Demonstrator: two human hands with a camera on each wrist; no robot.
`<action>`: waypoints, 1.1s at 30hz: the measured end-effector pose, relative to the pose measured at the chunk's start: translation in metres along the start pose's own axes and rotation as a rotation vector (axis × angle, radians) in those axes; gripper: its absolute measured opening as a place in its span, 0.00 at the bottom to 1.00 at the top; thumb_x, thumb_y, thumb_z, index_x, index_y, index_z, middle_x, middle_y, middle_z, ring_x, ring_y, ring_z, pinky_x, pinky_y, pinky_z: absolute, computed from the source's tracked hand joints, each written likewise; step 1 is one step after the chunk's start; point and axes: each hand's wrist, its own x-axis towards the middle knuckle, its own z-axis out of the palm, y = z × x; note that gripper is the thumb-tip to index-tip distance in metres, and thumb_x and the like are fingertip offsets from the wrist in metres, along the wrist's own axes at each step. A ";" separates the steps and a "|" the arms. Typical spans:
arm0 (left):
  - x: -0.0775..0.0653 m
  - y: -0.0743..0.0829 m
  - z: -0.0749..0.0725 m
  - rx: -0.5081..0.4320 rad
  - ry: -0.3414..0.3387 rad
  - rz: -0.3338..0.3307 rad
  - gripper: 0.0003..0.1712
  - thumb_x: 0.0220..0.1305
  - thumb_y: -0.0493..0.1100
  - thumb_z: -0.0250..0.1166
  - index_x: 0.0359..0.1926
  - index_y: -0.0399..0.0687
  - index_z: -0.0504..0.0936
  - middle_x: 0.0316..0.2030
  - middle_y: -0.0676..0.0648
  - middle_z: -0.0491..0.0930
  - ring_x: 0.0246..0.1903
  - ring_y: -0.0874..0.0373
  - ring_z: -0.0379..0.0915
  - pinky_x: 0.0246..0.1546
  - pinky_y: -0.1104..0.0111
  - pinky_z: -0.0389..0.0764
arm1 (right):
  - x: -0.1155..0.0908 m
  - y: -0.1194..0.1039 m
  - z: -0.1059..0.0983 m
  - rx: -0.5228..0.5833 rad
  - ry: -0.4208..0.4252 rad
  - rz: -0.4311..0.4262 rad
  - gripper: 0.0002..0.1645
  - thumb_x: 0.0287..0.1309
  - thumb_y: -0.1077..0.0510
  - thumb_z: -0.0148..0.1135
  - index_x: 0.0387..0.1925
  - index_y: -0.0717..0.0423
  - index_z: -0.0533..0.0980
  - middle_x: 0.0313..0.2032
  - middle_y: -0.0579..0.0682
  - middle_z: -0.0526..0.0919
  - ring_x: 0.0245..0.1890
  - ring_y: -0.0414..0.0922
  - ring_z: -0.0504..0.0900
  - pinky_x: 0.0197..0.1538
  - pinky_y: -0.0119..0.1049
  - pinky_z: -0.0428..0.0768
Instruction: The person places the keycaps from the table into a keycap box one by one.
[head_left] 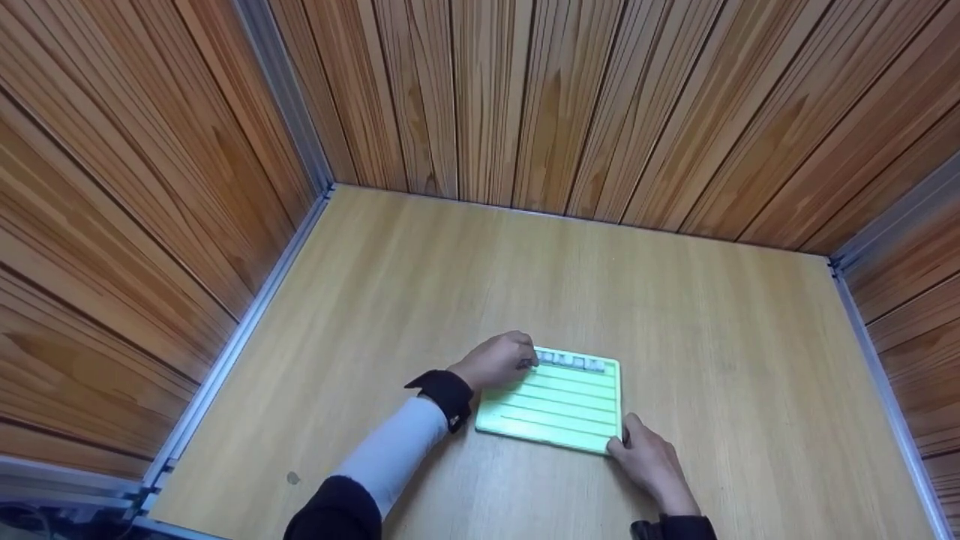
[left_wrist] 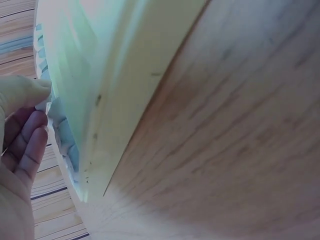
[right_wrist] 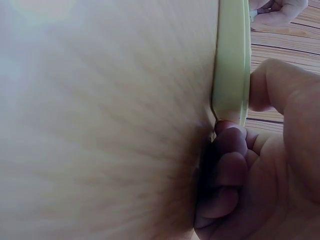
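A light green ridged tray (head_left: 551,409) lies on the table, crossed by several parallel slots. Small pale grey-blue blocks (head_left: 574,362) stand in a row along its far slot; in the left wrist view the blocks (left_wrist: 65,132) line the tray's edge. My left hand (head_left: 496,361) is at the tray's far left corner, pinching one small pale block (left_wrist: 42,105) between thumb and fingers, partly hidden by them. At the near right corner, my right hand (head_left: 651,459) grips the tray's edge. Its thumb presses the rim (right_wrist: 245,95) while the other fingers curl beneath the corner.
Wood-plank walls (head_left: 562,105) enclose the wooden table (head_left: 360,300) at the back and both sides, with metal rails (head_left: 247,322) along the edges. A dark round spot (head_left: 292,477) marks the tabletop at the near left.
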 end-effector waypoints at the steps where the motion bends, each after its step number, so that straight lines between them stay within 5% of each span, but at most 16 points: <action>1: 0.000 0.000 0.000 0.003 0.001 0.004 0.07 0.64 0.33 0.69 0.41 0.43 0.90 0.38 0.48 0.84 0.42 0.59 0.79 0.46 0.76 0.79 | 0.000 0.000 0.000 0.000 0.003 -0.005 0.12 0.61 0.56 0.59 0.30 0.53 0.64 0.24 0.46 0.65 0.24 0.45 0.65 0.28 0.36 0.60; 8: 0.003 -0.001 0.002 0.085 0.018 0.041 0.06 0.61 0.35 0.71 0.40 0.47 0.91 0.37 0.51 0.86 0.38 0.58 0.76 0.40 0.73 0.75 | -0.001 0.001 0.000 -0.019 0.011 -0.013 0.12 0.61 0.56 0.59 0.30 0.52 0.64 0.24 0.45 0.63 0.24 0.44 0.64 0.28 0.35 0.59; 14: 0.003 -0.002 0.004 0.136 -0.001 -0.010 0.07 0.61 0.40 0.73 0.41 0.52 0.91 0.37 0.54 0.85 0.37 0.60 0.71 0.33 0.72 0.62 | -0.002 0.001 -0.001 -0.015 0.004 -0.016 0.12 0.62 0.55 0.59 0.31 0.53 0.64 0.24 0.46 0.64 0.25 0.45 0.65 0.29 0.36 0.59; 24: 0.002 0.002 0.001 0.154 -0.017 -0.031 0.08 0.61 0.41 0.73 0.43 0.52 0.91 0.38 0.54 0.84 0.39 0.59 0.71 0.36 0.70 0.65 | -0.004 0.000 -0.002 -0.019 0.014 -0.022 0.13 0.61 0.55 0.59 0.30 0.53 0.63 0.24 0.46 0.63 0.24 0.45 0.64 0.28 0.36 0.59; 33: 0.000 0.002 0.002 0.166 0.038 -0.023 0.04 0.62 0.41 0.72 0.38 0.51 0.91 0.35 0.54 0.84 0.36 0.58 0.70 0.33 0.71 0.62 | -0.003 0.001 -0.003 -0.014 0.000 -0.009 0.12 0.62 0.56 0.58 0.31 0.53 0.64 0.24 0.46 0.64 0.24 0.45 0.65 0.28 0.36 0.60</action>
